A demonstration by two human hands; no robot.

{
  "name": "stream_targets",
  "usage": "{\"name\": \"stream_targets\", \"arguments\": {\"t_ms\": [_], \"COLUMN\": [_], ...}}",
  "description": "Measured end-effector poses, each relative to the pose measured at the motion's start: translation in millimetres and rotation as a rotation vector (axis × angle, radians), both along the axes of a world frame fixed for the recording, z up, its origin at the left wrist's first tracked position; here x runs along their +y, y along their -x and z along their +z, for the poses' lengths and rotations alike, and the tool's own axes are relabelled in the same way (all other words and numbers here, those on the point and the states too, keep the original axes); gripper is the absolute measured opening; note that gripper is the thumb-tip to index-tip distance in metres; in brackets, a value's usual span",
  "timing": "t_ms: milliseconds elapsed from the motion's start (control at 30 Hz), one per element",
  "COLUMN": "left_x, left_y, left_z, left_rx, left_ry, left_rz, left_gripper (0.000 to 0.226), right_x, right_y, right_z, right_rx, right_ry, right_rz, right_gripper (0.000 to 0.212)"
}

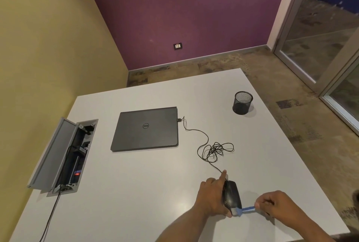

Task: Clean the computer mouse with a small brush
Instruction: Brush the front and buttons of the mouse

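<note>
On the white worktop [136, 193], near its front right edge, the left hand [210, 197] has its grip closed around the left flank of the black computer mouse [231, 196], forefinger stretched along the cord [213, 150]. The small blue brush [242, 210] has its bristles against the mouse's near end, its handle pinched in the right hand [275, 205]. Brushing appears under way; the next stroke likely calls for a steady hold and light sweeps along the shell.
</note>
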State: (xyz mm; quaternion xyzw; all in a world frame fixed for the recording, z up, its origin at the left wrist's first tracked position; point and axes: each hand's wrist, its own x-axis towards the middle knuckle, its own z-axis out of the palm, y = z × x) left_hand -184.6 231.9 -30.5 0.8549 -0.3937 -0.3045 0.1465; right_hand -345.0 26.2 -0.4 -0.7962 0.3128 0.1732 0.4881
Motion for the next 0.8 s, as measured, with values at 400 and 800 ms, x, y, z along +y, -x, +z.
{"name": "stream_targets", "arguments": {"t_ms": [400,800], "left_x": [3,5], "left_y": [-10,-15], "left_z": [14,10], "left_rx": [-0.010,-0.051], "left_ry": [-0.014,-0.029], "left_rz": [-0.044,-0.109], "left_gripper": [0.136,0.134], "right_x": [4,7], "right_y": [9,32], "right_z": [1,-10], "right_rx": [-0.152,-0.162], "right_ry": [-0.004,-0.057], "right_rz": [-0.122,-0.307], "right_gripper": [0.016,0.012]}}
